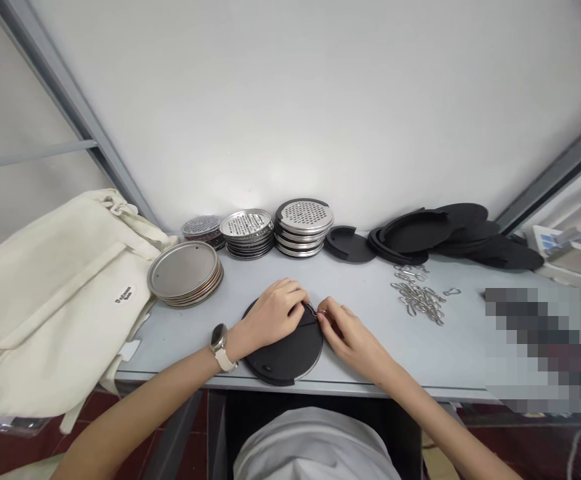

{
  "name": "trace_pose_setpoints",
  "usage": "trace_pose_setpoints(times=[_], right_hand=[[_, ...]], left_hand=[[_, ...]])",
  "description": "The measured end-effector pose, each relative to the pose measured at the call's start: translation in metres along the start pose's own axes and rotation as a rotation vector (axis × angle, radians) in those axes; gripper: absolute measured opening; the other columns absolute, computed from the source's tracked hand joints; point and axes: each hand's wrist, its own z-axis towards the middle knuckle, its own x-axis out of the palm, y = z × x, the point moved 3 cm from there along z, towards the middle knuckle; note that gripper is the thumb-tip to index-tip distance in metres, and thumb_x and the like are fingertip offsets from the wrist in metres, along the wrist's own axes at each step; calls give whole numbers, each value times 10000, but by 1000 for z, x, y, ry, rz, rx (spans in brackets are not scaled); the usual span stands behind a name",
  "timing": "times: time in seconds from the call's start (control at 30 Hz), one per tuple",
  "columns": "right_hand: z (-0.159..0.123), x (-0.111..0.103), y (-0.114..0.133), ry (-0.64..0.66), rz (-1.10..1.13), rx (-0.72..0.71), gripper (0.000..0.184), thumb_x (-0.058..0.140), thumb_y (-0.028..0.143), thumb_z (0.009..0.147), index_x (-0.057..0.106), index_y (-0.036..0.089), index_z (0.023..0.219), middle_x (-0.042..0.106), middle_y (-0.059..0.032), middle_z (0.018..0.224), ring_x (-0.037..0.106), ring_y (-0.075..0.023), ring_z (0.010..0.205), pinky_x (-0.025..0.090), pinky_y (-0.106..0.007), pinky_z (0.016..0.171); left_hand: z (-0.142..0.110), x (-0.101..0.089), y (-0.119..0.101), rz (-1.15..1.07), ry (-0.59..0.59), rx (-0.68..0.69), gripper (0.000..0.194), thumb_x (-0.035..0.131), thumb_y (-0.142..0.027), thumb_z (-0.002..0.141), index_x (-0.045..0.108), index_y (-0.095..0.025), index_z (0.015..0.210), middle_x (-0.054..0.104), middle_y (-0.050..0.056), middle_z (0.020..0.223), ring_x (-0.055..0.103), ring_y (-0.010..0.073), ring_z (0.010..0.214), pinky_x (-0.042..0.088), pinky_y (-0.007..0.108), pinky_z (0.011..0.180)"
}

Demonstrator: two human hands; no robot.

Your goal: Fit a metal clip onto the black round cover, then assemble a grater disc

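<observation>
A round black case [286,357] with a thin metal disc edge at its lower right lies near the table's front edge. My left hand [276,315] rests over its upper left part, fingers bent around the far edge and gripping it. At the case's upper right edge is a small silver snap hook [312,309], partly hidden by my fingers. My right hand [351,339] pinches the snap hook's right end between thumb and forefinger. A heap of similar silver snap hooks [420,301] lies to the right of my hands.
Behind my hands stand stacks of round metal graters [247,225], perforated discs [306,217] and plain grey discs [183,268]. Black round cases [418,232] are piled at the back right. A cream backpack [65,300] occupies the left end. A white wall [310,100] rises behind.
</observation>
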Motion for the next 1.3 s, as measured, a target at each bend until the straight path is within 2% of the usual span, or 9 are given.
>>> trace_pose_setpoints(times=[0.2, 0.3, 0.47, 0.67, 1.07, 1.17, 1.3], right_hand=[[1, 1, 1, -3, 1, 31, 187, 324, 302, 984, 430, 238, 844, 559, 9, 682, 500, -184, 644, 407, -305, 652], [2, 1, 0, 1, 6, 22, 188, 308, 284, 988, 420, 240, 844, 561, 15, 694, 499, -173, 624, 402, -296, 648], [4, 1, -1, 3, 7, 24, 181, 302, 263, 985, 407, 244, 838, 536, 34, 673, 484, -164, 600, 391, -282, 632], [3, 1, -3, 3, 37, 43, 183, 317, 282, 982, 402, 243, 824, 524, 38, 664, 459, -159, 592, 391, -279, 629], [4, 1, -6, 32, 154, 63, 187, 332, 307, 968, 396, 239, 806, 479, 40, 655, 433, -148, 580, 367, -262, 578], [4, 1, -7, 30, 154, 70, 172, 348, 304, 960, 400, 238, 810, 458, 46, 641, 423, -147, 579, 358, -262, 578], [2, 1, -8, 23, 168, 82, 154, 366, 291, 945, 419, 239, 810, 435, 59, 609, 410, -143, 567, 342, -257, 566]], left_hand=[[1, -1, -3, 36, -2, 20, 36, 527, -193, 843, 552, -185, 818, 553, 39, 852, 516, 194, 857, 422, 345, 822], [1, -1, -3, 13, 14, 11, 62, 550, -226, 848, 530, -187, 805, 544, 29, 841, 516, 188, 851, 425, 329, 808], [2, -1, 0, -75, 25, -26, 110, 496, -185, 888, 533, -177, 784, 544, 18, 811, 526, 162, 810, 433, 296, 777], [1, -2, 1, -215, 65, -47, 155, 466, -185, 919, 620, -172, 907, 600, 42, 927, 565, 163, 897, 448, 293, 840], [2, -2, 1, -231, 33, -35, 202, 495, -249, 921, 666, -161, 861, 648, 52, 882, 583, 165, 871, 450, 292, 830], [2, -2, 0, -227, 28, -38, 198, 551, -323, 893, 663, -165, 854, 653, 41, 847, 584, 162, 842, 449, 284, 798], [1, -5, -1, -251, 47, -29, 247, 648, -362, 819, 619, -175, 977, 649, 33, 909, 581, 164, 854, 451, 283, 795]])
